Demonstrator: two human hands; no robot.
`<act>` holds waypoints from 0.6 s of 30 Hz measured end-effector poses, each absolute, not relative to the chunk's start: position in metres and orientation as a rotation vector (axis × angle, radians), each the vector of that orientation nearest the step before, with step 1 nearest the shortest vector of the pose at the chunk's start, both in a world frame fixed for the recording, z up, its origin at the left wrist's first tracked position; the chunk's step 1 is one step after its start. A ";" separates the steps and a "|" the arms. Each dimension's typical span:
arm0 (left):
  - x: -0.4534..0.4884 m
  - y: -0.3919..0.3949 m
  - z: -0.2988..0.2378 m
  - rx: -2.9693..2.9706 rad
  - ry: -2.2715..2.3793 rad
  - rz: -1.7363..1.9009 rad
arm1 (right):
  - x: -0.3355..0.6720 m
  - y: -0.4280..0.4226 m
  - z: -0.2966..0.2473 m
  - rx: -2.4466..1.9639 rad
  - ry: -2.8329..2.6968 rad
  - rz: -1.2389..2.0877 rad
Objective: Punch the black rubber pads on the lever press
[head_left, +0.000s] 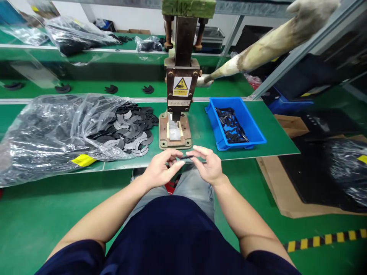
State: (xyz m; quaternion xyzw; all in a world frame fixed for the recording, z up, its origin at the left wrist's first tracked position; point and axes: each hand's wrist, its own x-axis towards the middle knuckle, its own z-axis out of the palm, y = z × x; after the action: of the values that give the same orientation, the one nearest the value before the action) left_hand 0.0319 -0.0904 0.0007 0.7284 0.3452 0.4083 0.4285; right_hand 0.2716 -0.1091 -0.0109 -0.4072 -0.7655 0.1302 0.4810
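My left hand (pixel 161 169) and my right hand (pixel 208 165) meet just in front of the table's near edge, both pinching a small thin black strip (pixel 186 157) held level between the fingertips. Directly beyond them stands a hand press (pixel 181 82) with a yellow warning label, its ram above a base plate (pixel 175 132). Left of the press lies a heap of flat black curved parts (pixel 132 128) spilling from a clear plastic bag (pixel 54 133). A blue bin (pixel 235 123) with small black pieces sits to the right.
The press lever (pixel 269 46), wrapped in dirty cloth, slants up to the upper right. A green shelf (pixel 86 89) behind holds more black parts and bags. Cardboard (pixel 286 191) and black bags lie on the floor at right, beside yellow-black floor tape.
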 end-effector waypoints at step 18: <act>0.025 0.017 -0.036 1.169 0.945 1.226 | 0.312 -0.042 0.091 -1.024 -1.723 0.079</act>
State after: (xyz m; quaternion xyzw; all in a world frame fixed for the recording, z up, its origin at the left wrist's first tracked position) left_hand 0.0252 0.0165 -0.0355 0.4970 0.4019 0.5212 0.5655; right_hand 0.3117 -0.0418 0.0911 -0.4304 -0.7242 0.0332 0.5378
